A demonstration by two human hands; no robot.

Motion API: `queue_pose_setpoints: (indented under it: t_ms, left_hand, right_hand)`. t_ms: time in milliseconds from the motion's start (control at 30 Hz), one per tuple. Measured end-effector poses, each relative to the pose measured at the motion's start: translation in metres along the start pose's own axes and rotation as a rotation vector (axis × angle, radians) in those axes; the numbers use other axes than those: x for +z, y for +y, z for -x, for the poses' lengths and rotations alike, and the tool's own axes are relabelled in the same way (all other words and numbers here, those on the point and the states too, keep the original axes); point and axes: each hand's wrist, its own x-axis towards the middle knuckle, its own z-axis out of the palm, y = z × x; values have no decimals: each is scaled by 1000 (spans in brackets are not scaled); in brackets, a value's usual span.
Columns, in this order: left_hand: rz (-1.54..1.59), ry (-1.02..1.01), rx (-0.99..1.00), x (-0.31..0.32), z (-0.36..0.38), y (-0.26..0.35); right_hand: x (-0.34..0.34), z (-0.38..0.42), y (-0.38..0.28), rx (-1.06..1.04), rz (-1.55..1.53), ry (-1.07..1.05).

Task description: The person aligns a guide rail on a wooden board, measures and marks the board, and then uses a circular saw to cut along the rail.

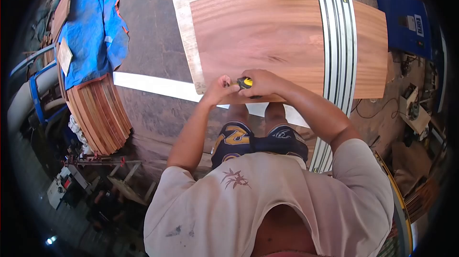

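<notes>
A yellow and black tape measure [245,83] is in my right hand [260,84], whose fingers wrap round it near the front edge of a reddish-brown wooden sheet [258,32]. Just to its left, my left hand [222,88] is closed with its fingertips by the tape measure's left side; what it pinches is too small to make out. Across the right part of the sheet lies a long silver rail with dark stripes [338,42].
Under the sheet is a pale board [184,22]. A white strip [153,86] reaches left. Stacked planks [98,113] and a blue tarp [93,22] stand at the left; a blue panel [404,27] and a cable [382,116] are at the right.
</notes>
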Motion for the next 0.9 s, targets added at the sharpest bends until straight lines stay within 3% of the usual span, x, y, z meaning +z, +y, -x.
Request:
queue_pose_setpoints:
  t_ms: [67, 167, 200, 233, 300, 333, 367, 400, 433, 467, 567, 667, 767, 833, 900]
  left_hand:
    - [-21, 57, 40, -17, -2, 15]
    - [-85, 167, 149, -75, -14, 21]
    - [-132, 258, 109, -92, -21, 24]
    - [-181, 344, 70, -107, -28, 27]
    - [-199, 356, 133, -130, -50, 29]
    - [-202, 411, 165, -134, -64, 27]
    - [-203, 454, 196, -141, -72, 18]
    - [-186, 551, 184, -139, -101, 4]
    - [-192, 637, 187, -140, -105, -1]
    - [-225, 695, 184, -132, -107, 1]
    - [-336, 793, 183, -126, -108, -2]
    - [-292, 856, 153, -105, -98, 11]
    - [-259, 862, 121, -131, -103, -2]
    - [-391, 931, 87, -127, -105, 0]
    - [-336, 1007, 183, -127, -110, -5]
  right_hand:
    - [-19, 11, 26, -71, 16, 27]
    - [-95, 76, 84, 99, 94, 55]
    - [-126, 108, 102, 343, -213, -65]
    - [-151, 137, 134, 215, -54, 42]
    - [-201, 197, 178, 342, -136, 105]
    - [-215, 216, 241, 161, -74, 189]
    - [-233, 235, 254, 296, -93, 204]
    - [-252, 262, 296, 270, -90, 344]
    - [-259, 267, 347, -220, 498, 564]
    - [-266, 273, 332, 247, 146, 437]
    - [-269, 273, 343, 178, 443, 546]
    - [-265, 267, 343, 219, 383, 530]
    - [-259, 261, 347, 193, 409, 536]
    - [-253, 259, 352, 215, 470, 531]
    - [-250, 261, 354, 251, 468, 528]
